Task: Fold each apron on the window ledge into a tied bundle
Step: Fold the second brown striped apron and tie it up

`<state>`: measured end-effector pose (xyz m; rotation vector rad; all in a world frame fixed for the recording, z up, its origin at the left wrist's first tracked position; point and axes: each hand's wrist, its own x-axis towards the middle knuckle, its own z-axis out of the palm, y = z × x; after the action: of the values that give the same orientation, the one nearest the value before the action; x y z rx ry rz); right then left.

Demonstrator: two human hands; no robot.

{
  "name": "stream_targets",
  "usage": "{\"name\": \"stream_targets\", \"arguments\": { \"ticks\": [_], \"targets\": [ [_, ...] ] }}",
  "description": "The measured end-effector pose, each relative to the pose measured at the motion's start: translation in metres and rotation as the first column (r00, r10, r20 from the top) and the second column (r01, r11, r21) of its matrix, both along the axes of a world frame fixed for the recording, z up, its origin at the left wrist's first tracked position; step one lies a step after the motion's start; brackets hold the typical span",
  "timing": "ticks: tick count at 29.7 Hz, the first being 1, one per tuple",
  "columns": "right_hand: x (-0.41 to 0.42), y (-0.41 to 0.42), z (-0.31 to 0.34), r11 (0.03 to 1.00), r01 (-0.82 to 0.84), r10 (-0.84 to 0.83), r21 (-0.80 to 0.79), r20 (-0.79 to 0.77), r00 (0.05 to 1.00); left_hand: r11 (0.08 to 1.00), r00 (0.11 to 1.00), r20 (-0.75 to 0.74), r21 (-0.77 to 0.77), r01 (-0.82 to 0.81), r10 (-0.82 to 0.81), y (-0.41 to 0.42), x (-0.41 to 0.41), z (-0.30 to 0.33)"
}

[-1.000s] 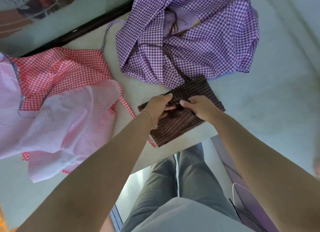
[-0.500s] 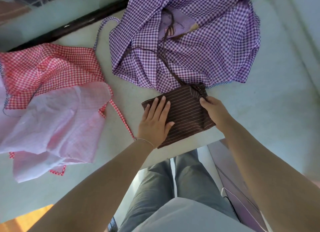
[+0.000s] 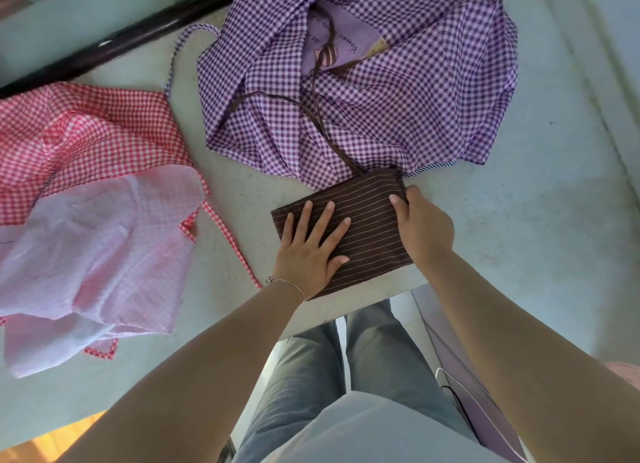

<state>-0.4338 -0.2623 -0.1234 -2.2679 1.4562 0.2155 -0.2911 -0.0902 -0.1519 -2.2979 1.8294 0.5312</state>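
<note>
The brown apron point(image 3: 360, 220), folded into a flat rectangle, lies at the ledge's point(image 3: 519, 237) near edge, its far edge touching the purple apron point(image 3: 381, 99). Its strap point(image 3: 322, 116) trails over the purple cloth. The left hand point(image 3: 308, 251) presses flat on it, fingers spread. The right hand point(image 3: 422, 227) seems to pinch its right edge. The red apron point(image 3: 86, 185) lies well to the left.

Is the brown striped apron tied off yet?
Folded, not tied: brown striped apron is a flat rectangle, its strap trailing loose over the purple gingham apron.
</note>
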Motion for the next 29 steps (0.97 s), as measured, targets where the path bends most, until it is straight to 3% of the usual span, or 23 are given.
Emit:
{"name": "stream_targets", "arguments": {
  "ticks": [4, 11, 14, 16, 19, 22, 24, 26, 29],
  "targets": [
    [0.003, -0.005, -0.007, 0.998, -0.053, 0.052, -0.031, -0.028, 0.998, 1.0, 1.0, 0.0, 0.023, -0.007, 0.007, -0.005, 0.0, 0.003],
    [-0.002, -0.004, -0.016, 0.997, 0.077, -0.072, -0.019, 0.176, 0.982, 0.99, 0.992, 0.012, 0.077, 0.122, -0.124, -0.023, 0.035, 0.021],
    [0.004, 0.008, -0.009, 0.94, 0.061, -0.01, -0.336, 0.151, 0.989, 0.987, 0.99, 0.007, 0.078, 0.139, -0.14, -0.018, 0.038, 0.024],
    [0.011, 0.029, -0.001, 0.904, -0.036, 0.159, -0.426, 0.257, 0.953, 0.998, 0.998, -0.022, 0.032, 0.059, -0.058, -0.009, 0.026, 0.026],
    [0.016, 0.08, 0.003, 0.925, -0.307, 0.372, -0.225, 0.365, 0.853, 0.994, 0.993, -0.069, 0.058, -0.087, 0.091, 0.003, 0.002, 0.03],
    [0.001, 0.108, -0.012, 0.94, -0.332, 0.338, -0.08, 0.351, 0.873, 0.989, 0.979, -0.143, 0.049, -0.143, 0.148, 0.009, -0.008, 0.038],
    [-0.006, 0.107, -0.018, 0.962, -0.27, 0.26, -0.035, 0.411, 0.873, 0.999, 0.996, -0.088, -0.039, -0.029, 0.026, 0.011, 0.002, 0.036],
    [-0.009, 0.101, -0.017, 0.977, -0.21, 0.2, -0.029, 0.454, 0.868, 0.971, 0.98, 0.013, -0.134, 0.2, -0.2, 0.014, 0.022, 0.027],
    [-0.021, 0.088, -0.019, 0.974, -0.208, 0.224, -0.086, 0.464, 0.857, 0.888, 0.888, -0.022, -0.012, 0.459, -0.459, 0.014, 0.052, 0.026]
  ]
}}
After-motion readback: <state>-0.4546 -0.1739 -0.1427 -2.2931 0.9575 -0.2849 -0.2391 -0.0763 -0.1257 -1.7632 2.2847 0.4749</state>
